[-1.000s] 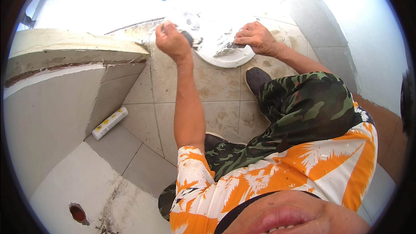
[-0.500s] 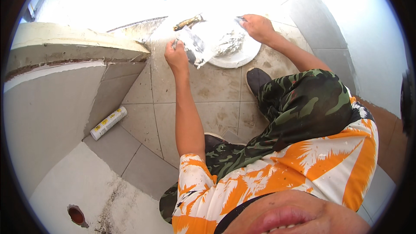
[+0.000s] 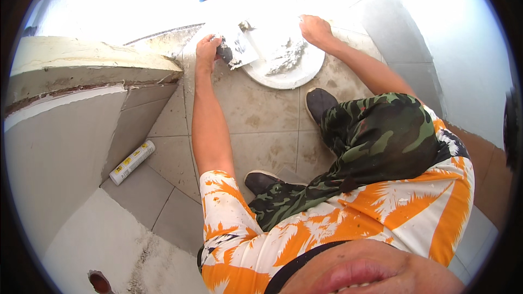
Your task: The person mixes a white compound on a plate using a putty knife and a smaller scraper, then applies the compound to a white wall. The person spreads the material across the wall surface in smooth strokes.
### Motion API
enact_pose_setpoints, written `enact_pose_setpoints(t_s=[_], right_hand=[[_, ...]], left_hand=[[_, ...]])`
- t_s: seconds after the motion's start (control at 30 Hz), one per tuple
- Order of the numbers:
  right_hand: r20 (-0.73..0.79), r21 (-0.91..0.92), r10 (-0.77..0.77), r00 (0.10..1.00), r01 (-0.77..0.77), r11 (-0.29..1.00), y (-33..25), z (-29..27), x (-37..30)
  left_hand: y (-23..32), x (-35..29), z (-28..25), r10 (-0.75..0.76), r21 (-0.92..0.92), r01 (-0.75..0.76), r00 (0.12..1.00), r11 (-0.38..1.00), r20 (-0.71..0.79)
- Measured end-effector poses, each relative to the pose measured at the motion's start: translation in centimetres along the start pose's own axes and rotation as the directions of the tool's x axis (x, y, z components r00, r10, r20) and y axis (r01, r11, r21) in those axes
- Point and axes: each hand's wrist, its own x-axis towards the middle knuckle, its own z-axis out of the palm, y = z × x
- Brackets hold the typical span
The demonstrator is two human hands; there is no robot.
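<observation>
White paste (image 3: 287,57) in round tray (image 3: 287,83)

The head view looks from the wearer's head, through the left of two fisheye lenses, steeply down and forward onto the floor (image 3: 261,110). It stands upright and unmirrored: the left hand (image 3: 208,53) shows at left, the right hand (image 3: 316,30) at right. The shirt (image 3: 348,215) is nearest, large along the bottom; the trousers (image 3: 376,144) come next, and the dish (image 3: 283,83) lies farther off. The floor's left edge, by the left wall (image 3: 68,130), and its right edge, by the right wall (image 3: 419,79), both fall in view.
</observation>
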Motion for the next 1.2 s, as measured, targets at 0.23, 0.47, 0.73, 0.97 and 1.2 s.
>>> enact_pose_setpoints(t_s=[0.23, 0.47, 0.73, 0.97, 1.2], right_hand=[[0.104, 0.05, -0.212, 0.972, 0.208, 0.977, -1.9, 0.3, 1.6], [0.253, 0.028, -0.521, 0.815, 0.532, 0.846, -4.1, -1.4, 2.0], [-0.065, -0.012, -0.555, 0.83, 0.555, 0.832, -4.1, 1.7, 2.6], [0.242, 0.134, -0.808, 0.537, 0.806, 0.576, -5.6, 0.2, 2.2], [-0.209, 0.041, -0.469, 0.858, 0.487, 0.873, -2.9, -0.2, 0.8]], left_hand=[[-2.1, 0.0, -1.8, 0.029, -0.347, -0.052, 0.997, 0.936, -0.072], [-1.4, -2.0, -2.6, 0.072, -0.462, -0.124, 0.989, 0.878, -0.129], [-0.8, -4.3, -3.8, 0.082, -0.474, -0.138, 0.987, 0.87, -0.136], [-0.3, -4.4, -3.4, 0.055, -0.516, -0.138, 0.984, 0.846, -0.172], [-0.3, -6.1, -3.2, 0.064, -0.498, -0.145, 0.982, 0.855, -0.176]])
